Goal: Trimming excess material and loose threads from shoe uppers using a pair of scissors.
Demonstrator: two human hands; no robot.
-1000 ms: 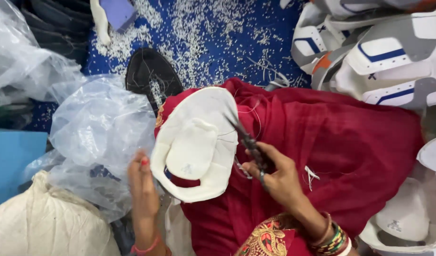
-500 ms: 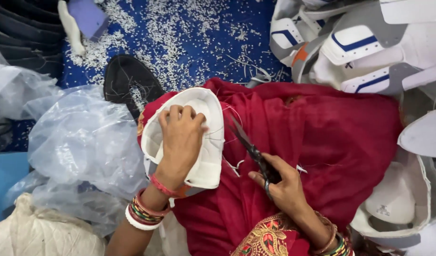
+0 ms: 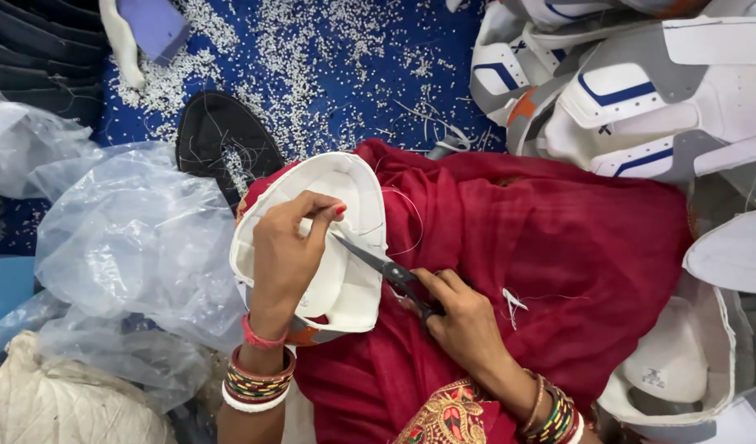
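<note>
Our two hands, close together

Our left hand (image 3: 286,251) comes up from the bottom, back side facing us, with bangles on the wrist. Its fingers (image 3: 316,215) curl down and press flat, and the nails are red. Our right hand (image 3: 464,316) comes from the lower right, bangles on that wrist too. Its fingers are bent tight in a grip, pointing toward our left hand.

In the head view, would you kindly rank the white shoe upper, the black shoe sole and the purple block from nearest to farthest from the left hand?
1. White shoe upper: under the left hand, which presses on it, on the red cloth.
2. Black shoe sole: just beyond the hand, on the blue floor.
3. Purple block: far off at the top left edge.
</note>
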